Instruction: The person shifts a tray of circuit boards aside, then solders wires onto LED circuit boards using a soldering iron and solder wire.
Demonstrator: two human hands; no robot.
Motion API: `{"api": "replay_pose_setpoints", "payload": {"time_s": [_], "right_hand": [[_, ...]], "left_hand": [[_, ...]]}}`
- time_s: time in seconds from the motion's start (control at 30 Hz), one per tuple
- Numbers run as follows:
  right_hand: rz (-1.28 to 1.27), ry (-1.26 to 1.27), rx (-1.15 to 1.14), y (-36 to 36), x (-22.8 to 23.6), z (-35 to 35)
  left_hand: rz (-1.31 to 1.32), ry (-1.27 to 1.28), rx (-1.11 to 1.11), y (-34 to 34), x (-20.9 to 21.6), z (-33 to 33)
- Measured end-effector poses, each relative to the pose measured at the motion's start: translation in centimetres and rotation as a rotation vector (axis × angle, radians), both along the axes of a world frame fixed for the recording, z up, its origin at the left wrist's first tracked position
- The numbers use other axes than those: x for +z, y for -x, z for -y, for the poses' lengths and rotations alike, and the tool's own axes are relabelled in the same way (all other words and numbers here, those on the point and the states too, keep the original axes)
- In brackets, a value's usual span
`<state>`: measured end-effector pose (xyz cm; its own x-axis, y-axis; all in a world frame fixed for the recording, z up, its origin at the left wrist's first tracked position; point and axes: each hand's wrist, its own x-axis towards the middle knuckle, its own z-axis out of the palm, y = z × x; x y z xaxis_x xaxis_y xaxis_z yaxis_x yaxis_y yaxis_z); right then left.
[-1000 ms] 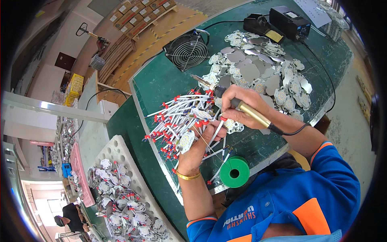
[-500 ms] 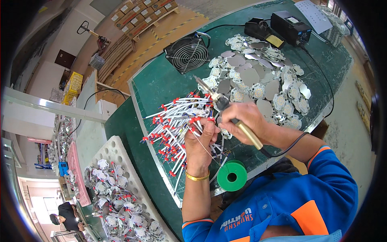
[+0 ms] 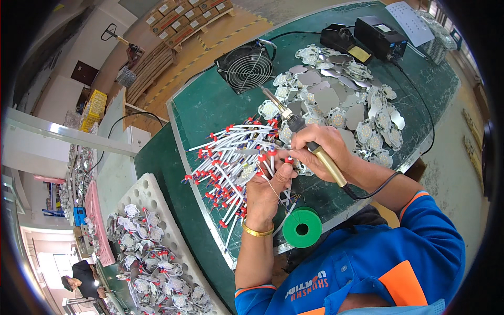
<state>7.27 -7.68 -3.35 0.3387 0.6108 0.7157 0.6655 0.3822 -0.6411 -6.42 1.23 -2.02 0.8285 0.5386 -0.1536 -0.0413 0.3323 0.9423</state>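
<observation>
A person's right hand (image 3: 326, 149) has its grip wrapped around a soldering iron (image 3: 296, 124) angled above a green table (image 3: 202, 102), while the left hand (image 3: 264, 195) pinches 1 red-collared wire (image 3: 289, 160) beside heaped white wires (image 3: 223, 170).

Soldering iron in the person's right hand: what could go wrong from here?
If the soldering iron is hot, its bare metal end might burn the left hand, which is close by. The cord, looping beside the right forearm, could snag and tug the iron. And the loosely piled white wires might tangle around the left hand.
</observation>
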Motion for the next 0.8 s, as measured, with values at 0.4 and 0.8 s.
{"api": "replay_pose_setpoints", "payload": {"time_s": [0.4, 0.8], "right_hand": [[0.317, -0.156, -0.126, 0.9, 0.1, 0.0], [-0.011, -0.173, -0.112, 0.5, 0.3, 0.1]], "left_hand": [[0.209, 0.22, 0.058, -0.5, -0.6, 0.4], [0.184, 0.12, 0.296, -0.2, -0.8, -0.3]]}}
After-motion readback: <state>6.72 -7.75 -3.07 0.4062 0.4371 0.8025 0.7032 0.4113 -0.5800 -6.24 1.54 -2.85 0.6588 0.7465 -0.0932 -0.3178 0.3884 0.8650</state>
